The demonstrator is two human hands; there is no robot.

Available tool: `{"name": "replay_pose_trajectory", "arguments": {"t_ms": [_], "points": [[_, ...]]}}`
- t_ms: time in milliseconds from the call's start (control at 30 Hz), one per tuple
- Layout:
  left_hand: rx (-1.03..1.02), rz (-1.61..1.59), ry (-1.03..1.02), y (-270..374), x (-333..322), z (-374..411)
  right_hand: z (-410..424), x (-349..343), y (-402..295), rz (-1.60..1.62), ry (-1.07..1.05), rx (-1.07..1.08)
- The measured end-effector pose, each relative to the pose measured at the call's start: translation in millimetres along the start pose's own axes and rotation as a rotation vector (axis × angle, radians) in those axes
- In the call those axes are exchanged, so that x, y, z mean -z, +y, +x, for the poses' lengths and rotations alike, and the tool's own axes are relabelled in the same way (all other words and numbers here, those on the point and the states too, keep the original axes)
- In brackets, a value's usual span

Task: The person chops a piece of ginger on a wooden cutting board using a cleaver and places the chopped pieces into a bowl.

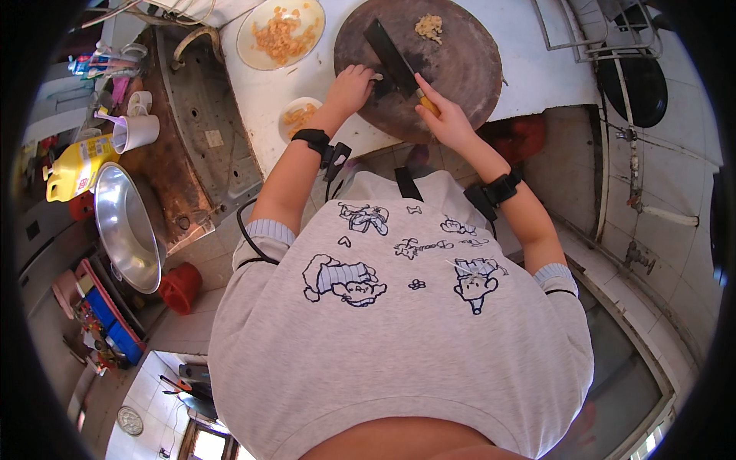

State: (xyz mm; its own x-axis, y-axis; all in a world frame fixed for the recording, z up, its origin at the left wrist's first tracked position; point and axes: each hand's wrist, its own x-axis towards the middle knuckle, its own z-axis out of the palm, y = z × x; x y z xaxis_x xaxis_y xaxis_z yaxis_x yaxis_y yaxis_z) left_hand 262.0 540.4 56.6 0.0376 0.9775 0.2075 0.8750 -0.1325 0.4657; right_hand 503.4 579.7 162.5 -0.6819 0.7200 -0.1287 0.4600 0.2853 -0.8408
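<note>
My right hand [444,118] grips the yellow handle of a cleaver [391,59] with a dark, broad blade. The blade lies over a round wooden chopping board [471,63], slanting away to the upper left. At the board's left side, my left hand [349,90] has its fingers bent around a small pale piece of food [376,76], which sticks out at the fingertips beside the blade. A little heap of chopped pale food [429,27] sits near the board's far edge. How far the piece reaches under my fingers is hidden.
Left of the board, a large bowl [244,49] and a small bowl [284,127] hold orange-tan chopped pieces. A white counter [270,95] carries them. Farther left are a metal basin [123,224], a yellow jug [80,169] and a mug [138,133]. A metal rack [612,54] stands at right.
</note>
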Motion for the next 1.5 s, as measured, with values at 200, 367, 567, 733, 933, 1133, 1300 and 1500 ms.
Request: {"name": "replay_pose_trajectory", "arguments": {"t_ms": [200, 367, 567, 733, 933, 1133, 1300, 1500], "points": [[0.061, -0.064, 0.025, 0, -9, 11, -1, 0, 1, -0.051, 0.002, -0.044], [0.331, -0.267, -0.011, 0, -12, 15, -7, 1, 12, -0.054, 0.066, 0.001], [0.346, -0.141, 0.067, -1, -19, 8, -9, 0, -2, -0.117, 0.003, 0.002], [0.179, 0.086, 0.041, 8, -3, 0, -7, -11, 0, -0.174, -0.065, 0.013], [-0.068, 0.173, 0.094, 12, 8, -4, -6, -18, -4, -0.196, -0.086, 0.042], [-0.001, 0.257, -0.049, 16, 5, -8, -1, -21, -4, -0.218, -0.088, 0.042], [0.054, 0.239, -0.086, 18, 2, -11, 0, -17, -11, -0.178, -0.097, -0.006], [0.106, 0.048, -0.075, 12, 2, -20, 0, -17, -7, -0.182, -0.115, 0.010]]}}
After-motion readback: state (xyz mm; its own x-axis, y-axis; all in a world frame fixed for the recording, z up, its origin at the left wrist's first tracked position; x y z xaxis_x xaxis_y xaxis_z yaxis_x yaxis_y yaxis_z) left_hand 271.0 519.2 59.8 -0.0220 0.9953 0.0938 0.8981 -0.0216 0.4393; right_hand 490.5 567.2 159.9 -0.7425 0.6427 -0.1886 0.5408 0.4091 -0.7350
